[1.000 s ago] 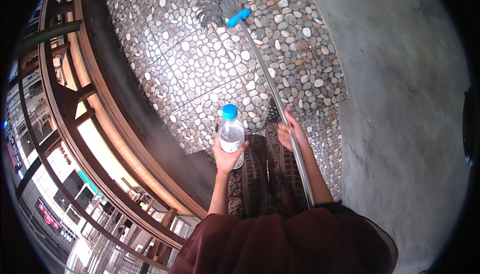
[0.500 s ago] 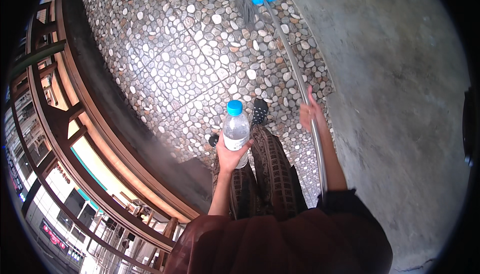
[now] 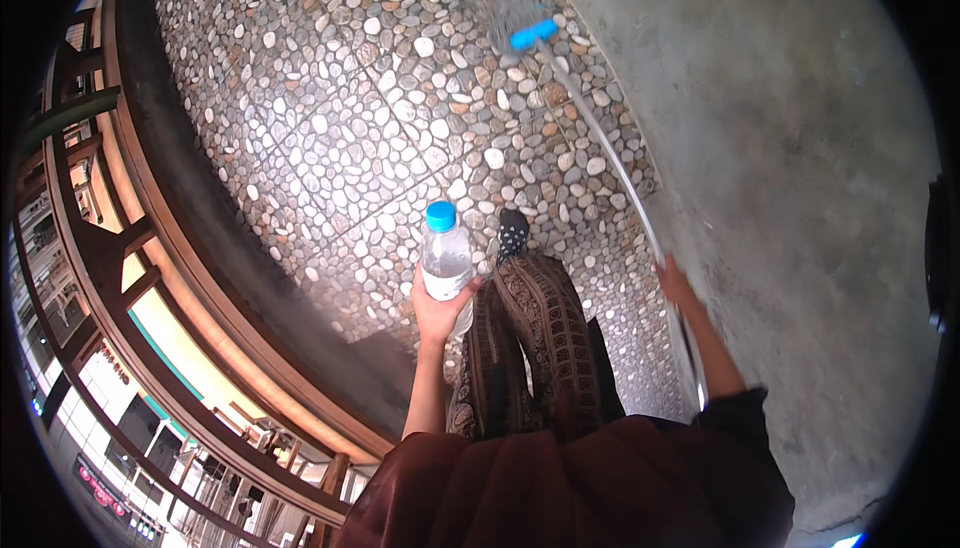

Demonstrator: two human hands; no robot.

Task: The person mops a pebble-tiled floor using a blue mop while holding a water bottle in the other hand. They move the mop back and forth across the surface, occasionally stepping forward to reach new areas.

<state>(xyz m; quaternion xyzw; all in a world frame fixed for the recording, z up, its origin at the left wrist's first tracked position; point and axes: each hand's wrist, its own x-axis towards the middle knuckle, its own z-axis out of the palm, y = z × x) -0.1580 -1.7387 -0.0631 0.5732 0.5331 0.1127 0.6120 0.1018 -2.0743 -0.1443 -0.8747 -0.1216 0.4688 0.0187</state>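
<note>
While the left hand (image 3: 435,322) grips a bottle (image 3: 447,248), its label (image 3: 444,285) is unreadable.

The floor (image 3: 340,138) is covered with white, grey and brown pebbles (image 3: 424,47) and is crossed by thin seams. It is bordered on the left by a dark strip (image 3: 150,98), on the right by a grey surface (image 3: 780,148). Far out, near that surface, the mop head (image 3: 508,6) is laid, strands spread; nearer, a dark, dotted foot (image 3: 513,238) is set.
</note>
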